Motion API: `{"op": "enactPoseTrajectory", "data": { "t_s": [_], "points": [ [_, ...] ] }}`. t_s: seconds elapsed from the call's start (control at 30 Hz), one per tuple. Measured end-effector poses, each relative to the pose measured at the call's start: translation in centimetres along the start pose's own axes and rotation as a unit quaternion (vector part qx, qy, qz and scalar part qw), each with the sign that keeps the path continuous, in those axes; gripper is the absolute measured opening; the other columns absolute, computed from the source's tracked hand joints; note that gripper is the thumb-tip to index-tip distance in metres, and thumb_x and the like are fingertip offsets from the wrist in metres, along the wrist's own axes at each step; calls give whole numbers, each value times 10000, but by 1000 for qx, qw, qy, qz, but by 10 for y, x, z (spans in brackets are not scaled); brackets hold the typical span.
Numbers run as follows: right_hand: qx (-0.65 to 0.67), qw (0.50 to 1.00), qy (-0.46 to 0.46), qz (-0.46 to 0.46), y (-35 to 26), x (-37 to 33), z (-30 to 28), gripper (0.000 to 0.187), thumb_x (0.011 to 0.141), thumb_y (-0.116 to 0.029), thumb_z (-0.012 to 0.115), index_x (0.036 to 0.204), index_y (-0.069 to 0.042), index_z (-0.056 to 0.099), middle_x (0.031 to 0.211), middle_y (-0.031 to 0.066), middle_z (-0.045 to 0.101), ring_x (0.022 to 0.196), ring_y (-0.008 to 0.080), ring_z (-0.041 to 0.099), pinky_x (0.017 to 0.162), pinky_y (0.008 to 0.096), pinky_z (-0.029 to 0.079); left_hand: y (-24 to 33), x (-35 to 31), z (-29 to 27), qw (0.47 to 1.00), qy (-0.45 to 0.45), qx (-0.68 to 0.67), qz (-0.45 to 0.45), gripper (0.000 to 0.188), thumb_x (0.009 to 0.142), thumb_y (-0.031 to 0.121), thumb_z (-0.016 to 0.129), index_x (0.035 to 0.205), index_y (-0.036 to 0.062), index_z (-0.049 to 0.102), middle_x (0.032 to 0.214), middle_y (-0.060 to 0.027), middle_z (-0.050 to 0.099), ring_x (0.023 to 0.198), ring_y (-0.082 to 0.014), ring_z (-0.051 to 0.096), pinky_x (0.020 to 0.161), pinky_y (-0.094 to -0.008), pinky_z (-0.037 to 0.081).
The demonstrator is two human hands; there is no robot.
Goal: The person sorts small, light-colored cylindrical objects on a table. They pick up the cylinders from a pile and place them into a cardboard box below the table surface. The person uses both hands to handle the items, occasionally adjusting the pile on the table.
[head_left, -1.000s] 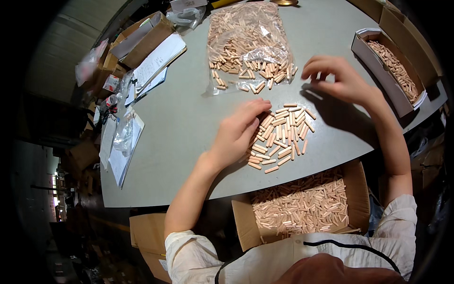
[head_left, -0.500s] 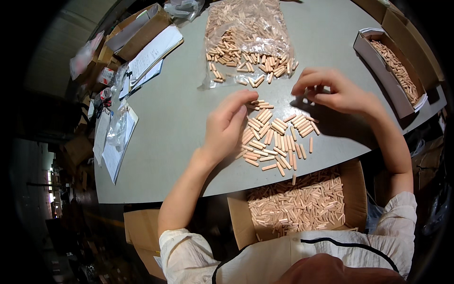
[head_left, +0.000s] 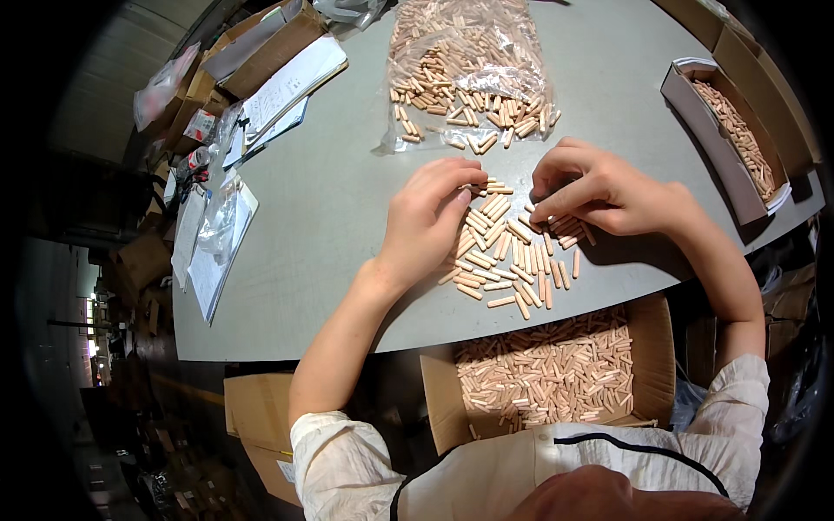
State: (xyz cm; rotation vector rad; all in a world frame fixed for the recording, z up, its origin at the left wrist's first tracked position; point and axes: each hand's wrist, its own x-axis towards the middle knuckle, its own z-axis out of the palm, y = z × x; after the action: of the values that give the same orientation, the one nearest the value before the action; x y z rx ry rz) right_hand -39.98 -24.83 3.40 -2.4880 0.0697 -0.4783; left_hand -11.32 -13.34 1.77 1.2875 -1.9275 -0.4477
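A loose cluster of short wooden dowels (head_left: pixel 521 256) lies near the front of the grey table. My left hand (head_left: pixel 421 217) rests along the cluster's left side, fingers loosely curved and thumb apart from the index finger. A few dowels show just beyond its fingertips. My right hand (head_left: pixel 599 189) is over the upper right of the cluster, thumb and fingers bent together down among the dowels. What sits between those fingertips, if anything, is hidden. Just beyond both hands lies a clear plastic bag (head_left: pixel 469 82) full of similar dowels, some near its open end.
Below the table's front edge stands an open cardboard box (head_left: pixel 656 365) with many dowels. A long narrow box (head_left: pixel 708 139) of dowels sits at the right. Clipped papers (head_left: pixel 291 82), plastic wrap (head_left: pixel 217 230) and an open carton (head_left: pixel 269 52) line the table's left side.
My right hand has come down and slightly left onto the dowels. My left hand has shifted a little to the right. A dowel seen at the table's front edge is gone from there.
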Motion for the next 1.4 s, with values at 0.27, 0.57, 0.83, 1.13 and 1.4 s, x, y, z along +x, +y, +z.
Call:
{"op": "enactPoseTrajectory", "data": {
  "t_s": [0.27, 0.57, 0.83, 1.13, 1.4],
  "points": [
    [21, 999, -5, 23, -8, 4, -1, 588, 799, 102, 624, 1301, -157, 788, 1252, 106, 636, 1196, 300, 577, 1027, 398, 478, 0, -1, 2, 1000, 10, 22, 6, 265, 978, 33, 651, 1232, 12, 725, 1310, -157, 725, 1310, -320, 641, 1126, -425, 483],
    [40, 997, 57, 33, 3, 1, 4, 448, 834, 81, 640, 1223, -88, 785, 1214, 98, 656, 1191, 301, 571, 1046, 424, 464, -1, -1, 3, 999, 3, 40, 23, 278, 976, 64, 671, 1247, 20, 718, 1353, -176, 694, 1324, -347, 618, 1127, -441, 474],
    [-8, 995, 76, 67, -1, 8, 13, 210, 932, -171, 774, 1119, -75, 779, 1130, 72, 671, 1116, 279, 587, 1001, 400, 462, 1, -1, 4, 999, 8, 38, 26, 277, 975, 65, 677, 1245, 18, 719, 1354, -172, 693, 1314, -348, 621, 1121, -444, 478],
    [-2, 995, 43, 85, -6, 13, 14, 210, 958, -256, 785, 1038, -67, 739, 1087, 59, 649, 1107, 256, 566, 982, 387, 457, -1, -2, 4, 999, 3, 44, 32, 285, 968, 67, 681, 1246, 10, 716, 1357, -172, 689, 1312, -351, 618, 1116, -445, 479],
    [47, 986, 111, 113, 3, 8, 14, 102, 959, -97, 716, 1042, -40, 702, 1055, 92, 657, 1034, 291, 609, 925, 397, 492, 0, -2, 5, 999, 2, 38, 15, 279, 982, 48, 655, 1252, 12, 716, 1365, -166, 688, 1319, -336, 619, 1126, -426, 472]
  ]
}}
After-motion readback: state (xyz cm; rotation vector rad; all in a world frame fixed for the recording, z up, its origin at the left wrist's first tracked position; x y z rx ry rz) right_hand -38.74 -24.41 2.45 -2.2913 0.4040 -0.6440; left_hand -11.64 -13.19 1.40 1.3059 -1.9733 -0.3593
